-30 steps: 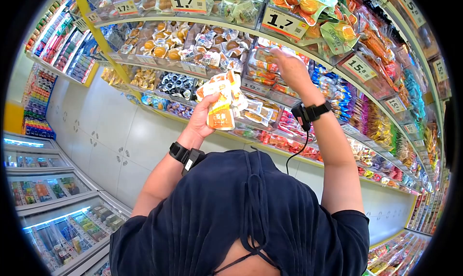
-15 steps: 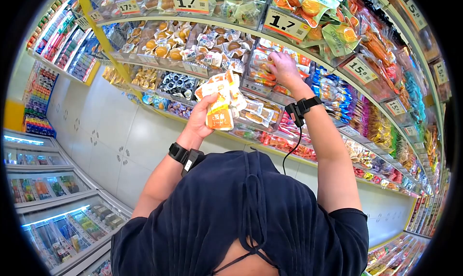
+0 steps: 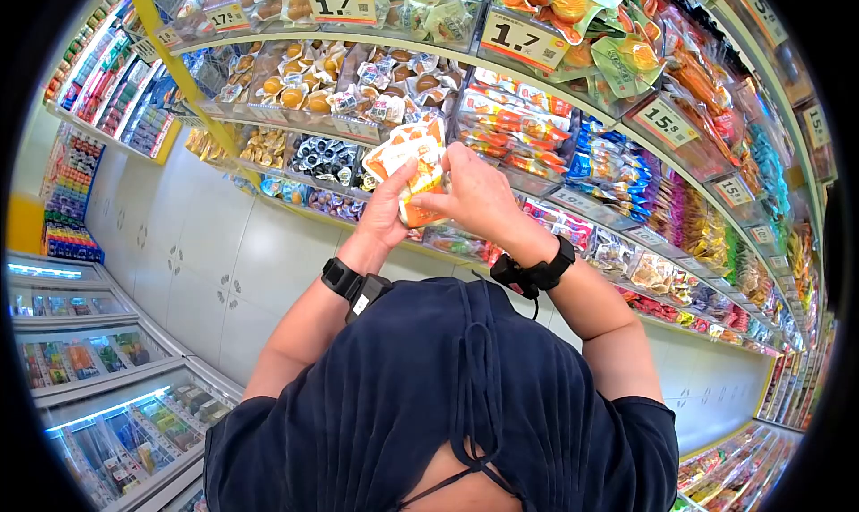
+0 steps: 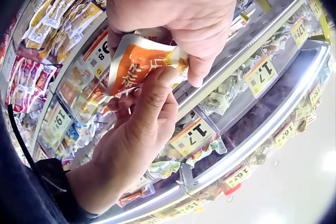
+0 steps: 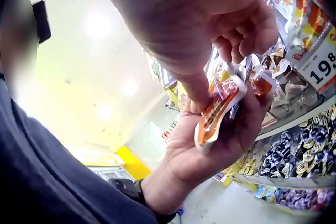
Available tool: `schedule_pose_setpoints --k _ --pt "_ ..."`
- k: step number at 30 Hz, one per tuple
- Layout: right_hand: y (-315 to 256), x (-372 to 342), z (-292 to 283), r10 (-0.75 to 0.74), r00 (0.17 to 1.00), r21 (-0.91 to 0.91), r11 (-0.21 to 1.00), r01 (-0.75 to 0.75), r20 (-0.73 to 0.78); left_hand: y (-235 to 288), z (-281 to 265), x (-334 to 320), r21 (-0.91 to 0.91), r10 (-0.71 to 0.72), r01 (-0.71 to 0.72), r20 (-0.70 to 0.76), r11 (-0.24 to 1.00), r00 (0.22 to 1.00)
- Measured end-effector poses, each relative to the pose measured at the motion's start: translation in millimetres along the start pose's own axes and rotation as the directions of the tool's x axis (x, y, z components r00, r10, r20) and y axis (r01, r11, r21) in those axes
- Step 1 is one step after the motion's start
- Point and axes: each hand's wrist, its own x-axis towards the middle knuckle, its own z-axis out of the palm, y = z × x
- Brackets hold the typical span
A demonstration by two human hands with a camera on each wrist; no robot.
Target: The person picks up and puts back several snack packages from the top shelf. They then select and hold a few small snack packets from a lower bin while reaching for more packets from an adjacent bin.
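Observation:
Several small orange-and-white snack packets [image 3: 412, 147] are bunched in the left hand [image 3: 385, 212], whose thumb lies over them. The right hand [image 3: 488, 194] is at their right side, thumb against the lower packet. In the left wrist view, the left hand [image 4: 176, 11] grips an orange packet [image 4: 137, 67] from above, while the right hand [image 4: 131, 134] pinches its edge with the thumb on its face. In the right wrist view, the right hand [image 5: 199, 29] reaches over a clear-windowed packet [image 5: 218, 111] held in the upturned left hand [image 5: 210, 153]; its fingers are curled.
Curved shelves of wrapped snacks [image 3: 514, 118] stand in front, with price tags [image 3: 523, 45] along their edges. A yellow post [image 3: 183, 73] rises at the left. Glass-topped freezers [image 3: 116, 405] line the lower left, beside the tiled floor [image 3: 210, 243].
The right hand has come back from the orange-packet bin down and left to the packets in the left hand. The left hand has stayed nearly in place, still holding them.

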Motion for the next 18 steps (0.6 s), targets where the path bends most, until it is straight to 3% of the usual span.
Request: schedule_pose_setpoints --k 3,6,10,13,14,18 --pt "5 3 -9 0.16 0.979 0.182 0.966 -0.182 0.128 -3 4 0 -0.009 0.03 -0.03 -0.012 1.0 0.999" --pt "20 5 -7 0.167 0.969 0.315 0.924 -0.218 0.18 -5 4 1 -0.047 0.029 -0.029 0.004 0.998 1.0" --pt "41 10 -4 0.06 0.949 0.51 0.832 -0.218 0.309 -1 9 -2 -0.121 0.032 -0.027 0.037 0.992 0.999" --pt "43 7 -8 0.056 0.969 0.833 0.5 -0.237 0.242 2 1 -1 -0.068 -0.003 0.004 0.014 0.998 1.0" --pt "44 6 -15 0.053 0.96 0.848 0.458 -0.267 0.274 2 0 -2 -0.085 -0.007 0.008 0.008 0.996 1.0" --pt "77 8 -49 0.088 0.989 0.752 0.642 -0.15 0.122 6 -6 -3 -0.145 -0.036 0.039 0.022 0.989 0.999"
